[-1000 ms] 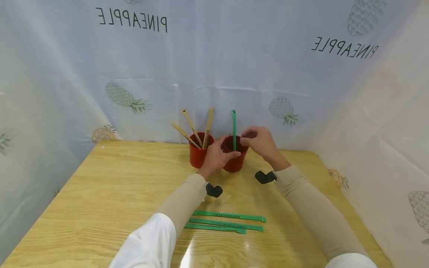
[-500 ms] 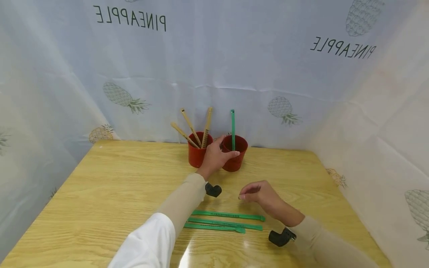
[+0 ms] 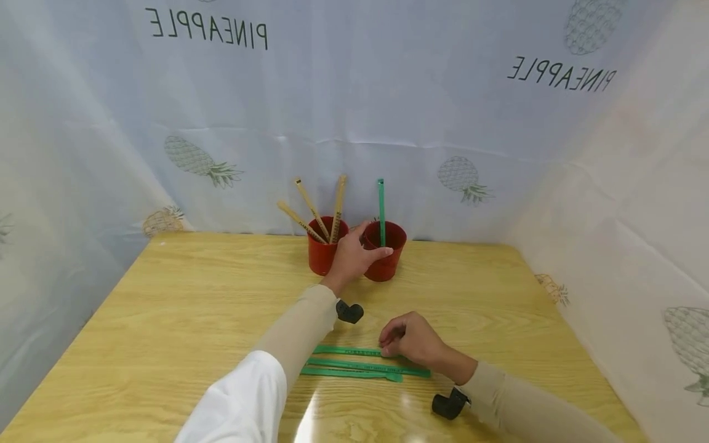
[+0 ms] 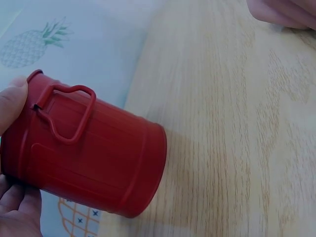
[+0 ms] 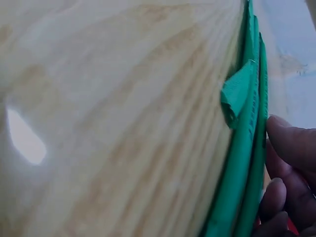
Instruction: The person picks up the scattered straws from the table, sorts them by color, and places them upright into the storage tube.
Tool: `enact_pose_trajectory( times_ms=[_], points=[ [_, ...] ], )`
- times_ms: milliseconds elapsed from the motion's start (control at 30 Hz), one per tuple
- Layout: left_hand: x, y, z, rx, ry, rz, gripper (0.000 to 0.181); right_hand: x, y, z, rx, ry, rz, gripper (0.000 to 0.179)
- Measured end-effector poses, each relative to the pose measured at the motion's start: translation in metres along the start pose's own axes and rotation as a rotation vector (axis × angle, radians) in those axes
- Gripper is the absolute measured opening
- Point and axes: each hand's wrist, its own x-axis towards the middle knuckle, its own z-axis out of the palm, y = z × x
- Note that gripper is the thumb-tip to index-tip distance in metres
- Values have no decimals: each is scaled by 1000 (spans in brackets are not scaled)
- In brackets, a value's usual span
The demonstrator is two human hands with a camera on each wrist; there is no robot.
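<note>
My left hand (image 3: 350, 253) grips the right-hand red cup (image 3: 382, 269) at its side and rim. In the left wrist view this red cup (image 4: 103, 153) shows a wire-like handle and ribbed wall, with the thumb at its rim. One slim green wrapped stick (image 3: 381, 209) stands upright in it. Three similar sticks lie side by side on the table. My right hand (image 3: 416, 339) has curled fingers at the farthest green wrapped stick (image 3: 349, 351), covering its right end. In the right wrist view the thumb (image 5: 294, 143) and fingertips meet that stick (image 5: 263, 89).
Left of the gripped cup stands a second red cup (image 3: 319, 258) holding several tan wrapped sticks (image 3: 337, 209). The wooden table (image 3: 194, 320) meets a pineapple-print cloth (image 3: 310, 123) behind the cups and at both sides.
My right hand has left the right-hand cup, come back toward the front, and lowered onto the farthest lying green stick. The left hand keeps its grip on the cup.
</note>
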Motion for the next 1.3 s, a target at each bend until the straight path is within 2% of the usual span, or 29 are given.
enact_pose_trajectory(
  times_ms=[167,267,400,567,700,867,1033,1133,1300],
  points=[
    [3,2,0,-11,0,9,88,0,-2,-1,-88,-28,-52,10],
    [4,2,1,-11,-1,3,89,2,-2,-4,-202,-79,-125,10],
    [5,3,2,-13,-2,-6,88,5,-5,-8,-441,-174,-236,10],
    [8,4,3,-12,-3,2,86,5,-14,-11,-783,-294,-309,10],
    [7,6,2,-9,6,-4,85,2,-20,-13,-901,-365,-327,15],
    [7,6,3,8,2,-21,87,-6,-20,-25,-908,-383,-331,15],
    [7,5,4,2,-6,-7,88,-14,-20,-55,-838,-307,-384,18],
    [5,3,4,6,-3,-7,87,-13,-22,-74,-703,-242,-424,15],
    [2,-1,4,34,3,-5,87,-6,-35,-95,-378,-112,-417,10]
  ],
)
